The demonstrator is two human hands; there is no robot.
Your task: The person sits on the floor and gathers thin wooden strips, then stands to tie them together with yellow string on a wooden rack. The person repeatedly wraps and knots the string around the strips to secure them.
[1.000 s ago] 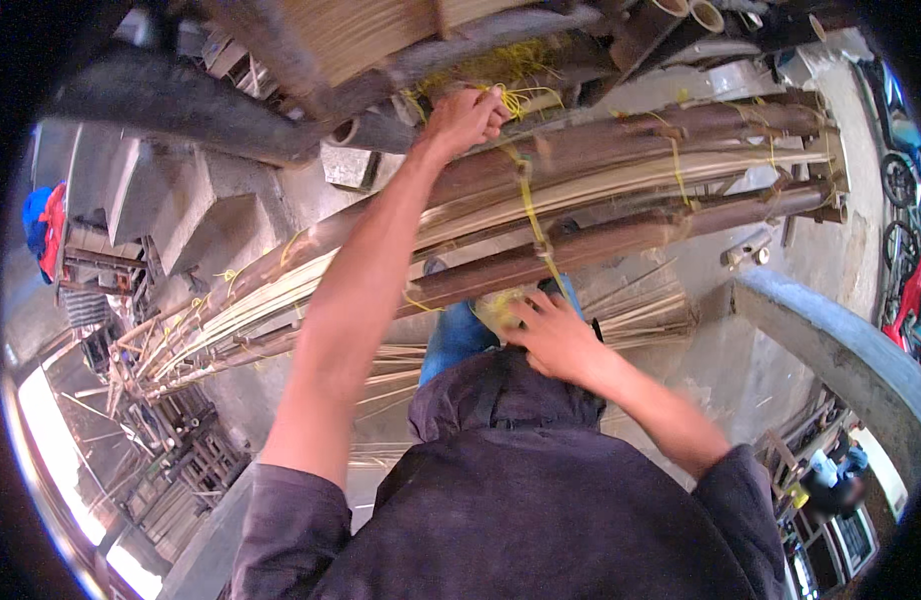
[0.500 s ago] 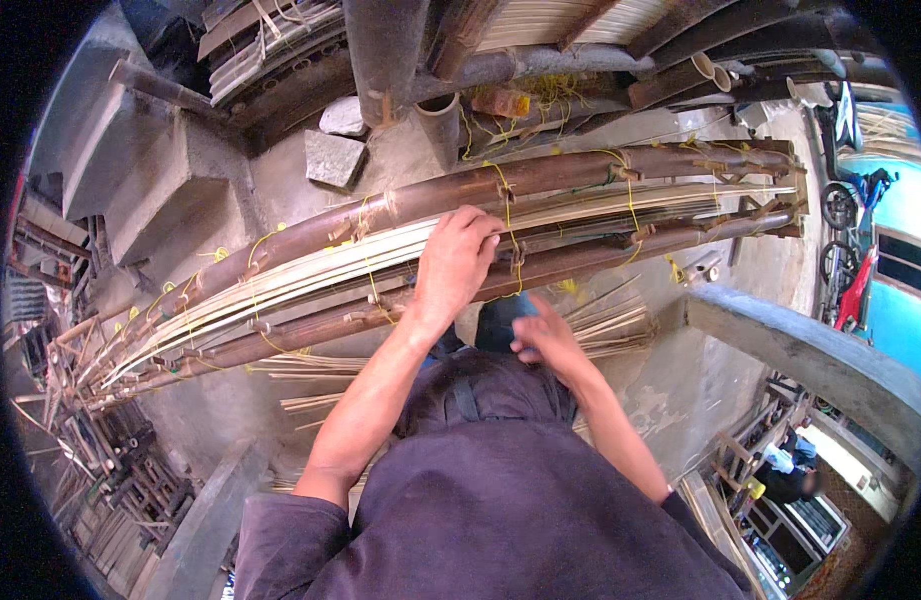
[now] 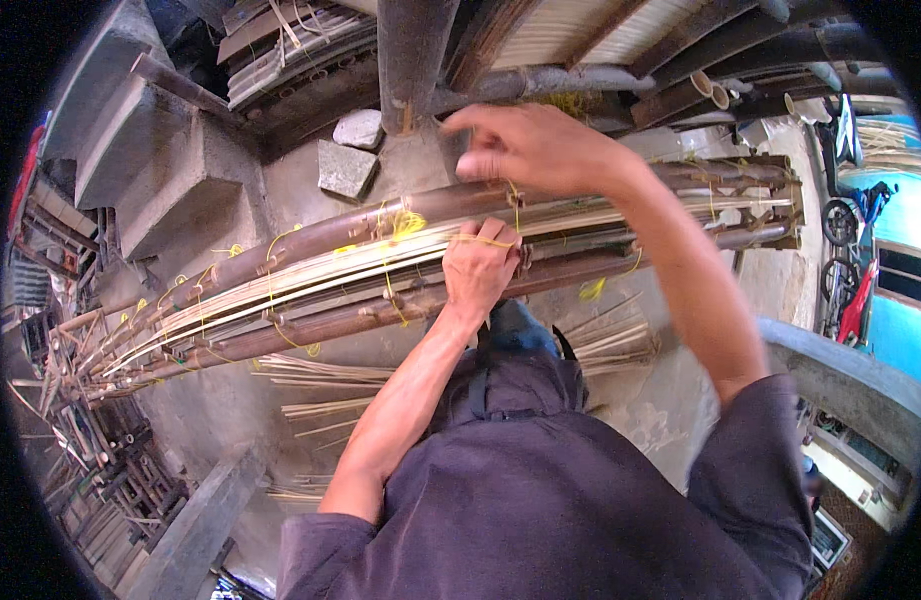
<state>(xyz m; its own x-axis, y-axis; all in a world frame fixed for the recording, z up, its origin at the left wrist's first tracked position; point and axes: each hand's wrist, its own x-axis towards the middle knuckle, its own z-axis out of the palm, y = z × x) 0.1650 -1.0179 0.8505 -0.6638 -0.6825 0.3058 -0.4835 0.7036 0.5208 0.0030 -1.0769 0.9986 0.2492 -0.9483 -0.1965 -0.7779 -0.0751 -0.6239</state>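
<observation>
My left hand [image 3: 481, 268] is closed over a long bundle of thin pale bamboo strips [image 3: 356, 252], with a yellow string [image 3: 489, 241] crossing its fingers. The bundle lies lengthwise between two dark bamboo poles, a far pole [image 3: 321, 236] and a near pole [image 3: 326, 322]. Raised above the far pole is my right hand [image 3: 536, 150], slightly blurred, its index finger stretched left and its thumb apart; I see nothing in it. A loose tuft of yellow string [image 3: 409, 222] rests against the far pole, left of my left hand.
More yellow ties [image 3: 389, 270] hang along the poles. Loose strips [image 3: 316, 372] lie on the floor nearer me. Beyond the poles are a stone block [image 3: 346, 170], concrete steps [image 3: 196, 165] and an upright post [image 3: 413, 65]. A concrete beam [image 3: 851, 375] stands at right.
My right hand has swung up from near my body to above the far pole. The yellow tuft now shows at the far pole. My left hand has shifted slightly right and nearer.
</observation>
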